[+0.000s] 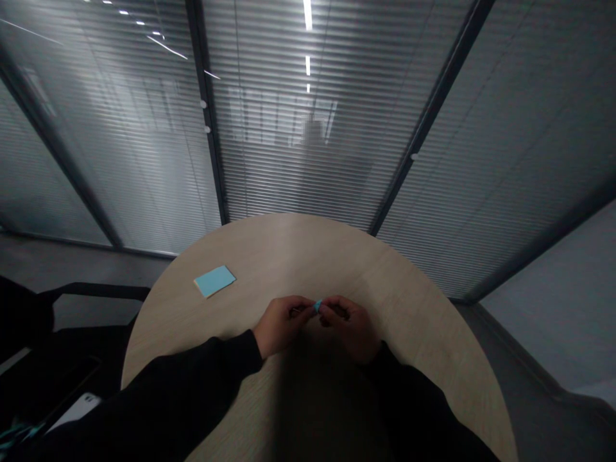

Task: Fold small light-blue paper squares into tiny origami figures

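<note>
Left hand (279,326), right hand (349,327): fingers (331,312) pinch small blue piece (317,306) over the surface (269,256); I judge a slackened pinch could drop it.

Small light-blue paper piece (317,306), pinched between left hand (280,326) and right hand (350,327)

Head view, facing forward and down (one camera)
</note>
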`<state>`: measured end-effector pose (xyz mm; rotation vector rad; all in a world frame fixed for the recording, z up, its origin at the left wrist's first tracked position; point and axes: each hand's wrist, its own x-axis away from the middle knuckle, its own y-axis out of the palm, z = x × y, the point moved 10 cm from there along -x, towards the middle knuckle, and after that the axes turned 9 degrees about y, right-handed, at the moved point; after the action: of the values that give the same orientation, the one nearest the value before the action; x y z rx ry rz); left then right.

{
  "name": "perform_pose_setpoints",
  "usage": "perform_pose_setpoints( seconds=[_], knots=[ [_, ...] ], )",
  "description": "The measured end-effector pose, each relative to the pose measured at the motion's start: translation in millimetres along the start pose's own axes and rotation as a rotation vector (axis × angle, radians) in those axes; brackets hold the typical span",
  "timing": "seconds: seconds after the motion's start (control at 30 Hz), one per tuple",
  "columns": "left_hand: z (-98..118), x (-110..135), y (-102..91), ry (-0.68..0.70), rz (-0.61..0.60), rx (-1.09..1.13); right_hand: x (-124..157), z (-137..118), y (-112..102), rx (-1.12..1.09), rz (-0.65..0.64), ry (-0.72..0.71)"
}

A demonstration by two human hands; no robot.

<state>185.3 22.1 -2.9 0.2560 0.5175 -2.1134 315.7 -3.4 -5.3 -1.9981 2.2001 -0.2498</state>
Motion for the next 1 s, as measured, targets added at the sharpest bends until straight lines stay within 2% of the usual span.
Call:
perform_pose_setpoints(
  seconds=[0.17,0.4,0.57,0.77,1.0],
  knots=[
    [4,-1,0.7,0.027,0.0,-0.034,0,0,-1,-0.057,0.022,0.003],
    [9,-1,-1.6,0.022,0.008,-0.108,1,0,-2,0.04,0.03,-0.012],
    [12,-2,-2.6,0.033,0.02,-0.168,3,-4,-4,0.088,0.09,-0.006],
    [18,-2,-6.9,0.085,0.063,-0.274,0,5,-5,0.024,0.115,0.043],
    [40,-1,-5.7,0.208,0.076,-0.428,-2,13,-5,-0.04,0.125,0.062]
  ],
)
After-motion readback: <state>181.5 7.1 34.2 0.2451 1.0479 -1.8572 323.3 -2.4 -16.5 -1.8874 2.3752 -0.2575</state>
